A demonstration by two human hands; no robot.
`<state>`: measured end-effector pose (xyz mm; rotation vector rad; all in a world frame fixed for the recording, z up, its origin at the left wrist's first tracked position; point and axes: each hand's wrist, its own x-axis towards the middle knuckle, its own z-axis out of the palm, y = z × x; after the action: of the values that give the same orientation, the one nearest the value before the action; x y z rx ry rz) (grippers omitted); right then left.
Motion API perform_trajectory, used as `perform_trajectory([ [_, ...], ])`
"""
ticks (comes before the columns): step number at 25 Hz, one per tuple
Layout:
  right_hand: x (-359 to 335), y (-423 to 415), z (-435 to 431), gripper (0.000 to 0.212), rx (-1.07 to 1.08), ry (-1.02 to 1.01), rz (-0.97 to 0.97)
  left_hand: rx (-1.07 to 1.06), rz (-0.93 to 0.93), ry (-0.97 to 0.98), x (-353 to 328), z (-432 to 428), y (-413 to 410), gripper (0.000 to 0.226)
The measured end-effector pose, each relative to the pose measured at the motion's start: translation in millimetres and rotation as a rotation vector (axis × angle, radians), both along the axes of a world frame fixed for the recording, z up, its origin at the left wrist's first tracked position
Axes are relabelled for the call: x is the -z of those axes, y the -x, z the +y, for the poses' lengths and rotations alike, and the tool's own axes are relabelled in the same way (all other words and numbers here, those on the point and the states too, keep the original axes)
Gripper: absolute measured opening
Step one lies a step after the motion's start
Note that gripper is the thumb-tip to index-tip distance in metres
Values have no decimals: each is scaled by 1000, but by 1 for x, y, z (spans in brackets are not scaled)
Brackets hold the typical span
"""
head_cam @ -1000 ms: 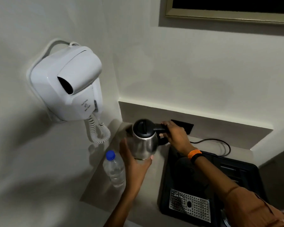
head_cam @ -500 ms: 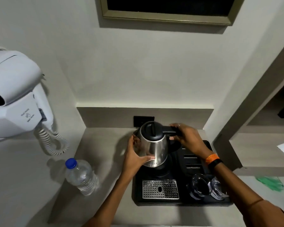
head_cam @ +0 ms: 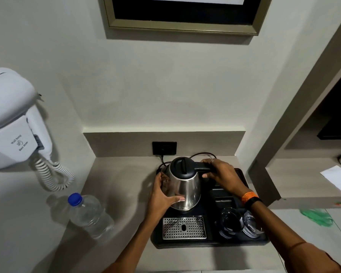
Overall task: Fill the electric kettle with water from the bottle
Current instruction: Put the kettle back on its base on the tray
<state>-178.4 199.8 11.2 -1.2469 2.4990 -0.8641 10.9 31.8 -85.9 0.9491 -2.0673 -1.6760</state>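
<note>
The steel electric kettle [head_cam: 183, 186], black lid closed, stands upright at the back of a black tray [head_cam: 207, 242], seemingly on its base, though the contact is hidden. The right hand [head_cam: 221, 175] is wrapped around its black handle; the left hand [head_cam: 162, 196] cups its left wall, thumb across the front. The capped water bottle [head_cam: 89, 214] stands well to the left on the grey bench [head_cam: 116, 186], untouched. Two glasses [head_cam: 240, 223] sit on the tray's right. A white wall-mounted hairdryer [head_cam: 12, 123] hangs at left.
</note>
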Motion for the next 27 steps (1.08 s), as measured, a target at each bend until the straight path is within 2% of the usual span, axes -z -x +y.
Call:
perform_trajectory([
  [12, 15, 0, 1, 56, -28, 10, 24, 19, -19, 18, 4, 0, -5, 140],
  [15, 17, -4, 1, 62, -15, 0, -77, 53, 8, 52, 3, 1, -7, 139],
  [17, 22, -9, -3, 58, 33, 60, -122, 65, 41, 96, 1, -2, -7, 140],
  [19, 25, -12, -8, 42, 113, 181, -269, 54, 62, 120, -5, -5, -5, 133],
  [21, 25, -7, -13, 29, 196, 326, -507, 34, 85, 111, -12, -8, -2, 118],
  [23, 26, -4, -11, 29, 227, 445, -716, -7, 104, 102, -18, -9, -1, 95],
  [25, 31, -1, -6, 28, 217, 521, -836, -39, 128, 110, -21, -9, 2, 68],
  [27, 33, 6, -5, 30, 208, 568, -938, -72, 127, 153, -29, -8, 4, 55],
])
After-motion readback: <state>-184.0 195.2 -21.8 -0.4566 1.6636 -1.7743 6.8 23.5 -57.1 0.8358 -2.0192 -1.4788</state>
